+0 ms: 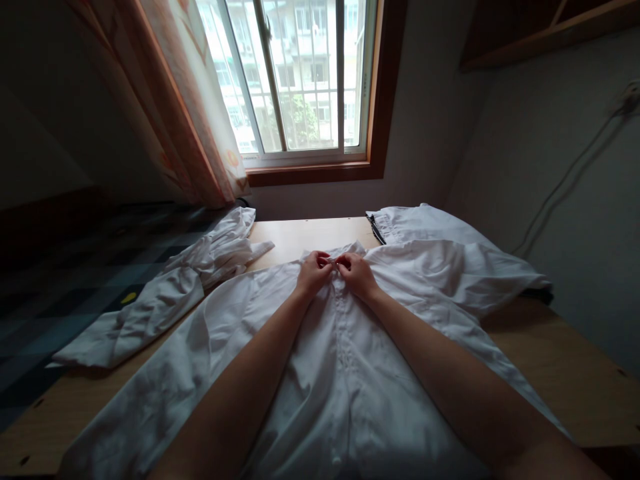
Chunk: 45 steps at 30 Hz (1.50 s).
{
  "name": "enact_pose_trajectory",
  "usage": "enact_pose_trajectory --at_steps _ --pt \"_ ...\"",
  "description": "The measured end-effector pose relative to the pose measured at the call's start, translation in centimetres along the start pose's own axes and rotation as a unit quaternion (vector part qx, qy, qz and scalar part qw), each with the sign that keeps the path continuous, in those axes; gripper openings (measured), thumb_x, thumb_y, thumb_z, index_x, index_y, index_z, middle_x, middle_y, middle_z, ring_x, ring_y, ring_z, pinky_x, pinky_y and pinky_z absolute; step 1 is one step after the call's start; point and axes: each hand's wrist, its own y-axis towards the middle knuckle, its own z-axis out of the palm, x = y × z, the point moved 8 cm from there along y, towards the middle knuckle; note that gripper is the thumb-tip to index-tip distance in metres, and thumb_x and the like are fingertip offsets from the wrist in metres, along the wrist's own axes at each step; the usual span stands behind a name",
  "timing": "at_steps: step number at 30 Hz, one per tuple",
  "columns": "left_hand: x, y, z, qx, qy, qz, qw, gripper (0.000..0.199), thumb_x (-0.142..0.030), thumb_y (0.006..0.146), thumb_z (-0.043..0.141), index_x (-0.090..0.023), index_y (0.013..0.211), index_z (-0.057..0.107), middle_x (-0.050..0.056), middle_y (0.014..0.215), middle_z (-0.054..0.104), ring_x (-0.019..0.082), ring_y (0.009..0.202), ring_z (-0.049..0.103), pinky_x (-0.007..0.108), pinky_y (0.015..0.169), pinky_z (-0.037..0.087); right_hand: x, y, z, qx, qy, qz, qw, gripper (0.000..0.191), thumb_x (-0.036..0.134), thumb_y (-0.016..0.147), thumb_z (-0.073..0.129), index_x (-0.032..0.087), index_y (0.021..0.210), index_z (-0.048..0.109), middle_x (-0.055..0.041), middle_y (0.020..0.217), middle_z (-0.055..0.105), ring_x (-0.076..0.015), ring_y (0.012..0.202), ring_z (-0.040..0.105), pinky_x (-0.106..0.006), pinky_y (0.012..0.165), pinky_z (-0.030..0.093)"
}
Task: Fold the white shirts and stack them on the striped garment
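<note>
A white shirt lies spread front side up over a wooden board, its collar toward the window and its button strip running down the middle toward me. Both hands meet at the collar opening. My left hand pinches the shirt's cloth on the left side of the neck. Close beside it, my right hand pinches the other side, fingers curled in. The fingertips nearly touch each other, and whatever button sits between them is too small to make out.
Another crumpled white garment lies at the left, partly on a dark checked cloth. White folded clothes sit at the back right of the wooden board. Beyond are a window, a curtain and a wall cable.
</note>
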Motion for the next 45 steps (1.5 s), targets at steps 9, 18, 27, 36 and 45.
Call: enact_pose_trajectory --at_steps 9,18,27,36,45 --pt "0.5 0.1 0.1 -0.002 -0.028 -0.023 0.999 0.024 -0.014 0.067 0.073 -0.016 0.088 0.063 -0.003 0.069 0.064 0.013 0.062 0.06 0.022 0.06 0.044 0.1 -0.1 -0.1 -0.003 -0.003 0.001 1.0 0.014 0.011 0.081 0.056 0.018 0.084 0.069 -0.0061 0.087 0.071 -0.0197 0.083 0.064 -0.032 0.082 0.05" --pt "0.1 0.1 0.3 0.004 0.059 0.003 0.998 0.022 -0.008 0.073 0.065 -0.017 0.093 0.062 -0.001 0.073 0.066 0.014 0.066 0.063 0.024 0.062 0.045 0.0 0.0 0.0 -0.005 -0.007 0.002 1.0 0.015 0.01 0.081 0.057 0.017 0.085 0.07 -0.0069 0.089 0.072 -0.0205 0.085 0.064 -0.033 0.083 0.05" --pt "-1.6 -0.9 0.6 -0.001 0.208 0.063 0.976 0.018 -0.01 0.084 0.058 -0.019 0.099 0.061 0.005 0.094 0.071 0.018 0.083 0.066 0.029 0.076 0.049 -0.1 -0.1 0.0 0.0 -0.003 0.011 1.0 0.011 0.017 0.083 0.06 0.017 0.085 0.071 -0.007 0.087 0.072 -0.0198 0.083 0.065 -0.031 0.08 0.05" --pt "-1.4 -0.7 0.9 0.02 0.197 0.087 0.976 0.02 -0.009 0.085 0.057 -0.019 0.103 0.059 0.005 0.095 0.07 0.018 0.084 0.065 0.03 0.077 0.051 -0.5 0.0 0.2 0.017 -0.049 0.05 0.997 0.011 0.021 0.087 0.061 0.015 0.085 0.069 -0.0078 0.085 0.072 -0.0189 0.081 0.064 -0.029 0.077 0.047" --pt "-2.4 -1.3 1.2 0.012 0.252 0.116 0.961 0.02 -0.009 0.087 0.053 -0.019 0.102 0.061 0.007 0.098 0.07 0.021 0.091 0.065 0.033 0.084 0.051 -0.6 0.2 0.4 0.04 -0.062 0.05 0.996 0.016 0.021 0.091 0.055 0.017 0.082 0.068 -0.0068 0.085 0.072 -0.0179 0.081 0.063 -0.027 0.075 0.044"
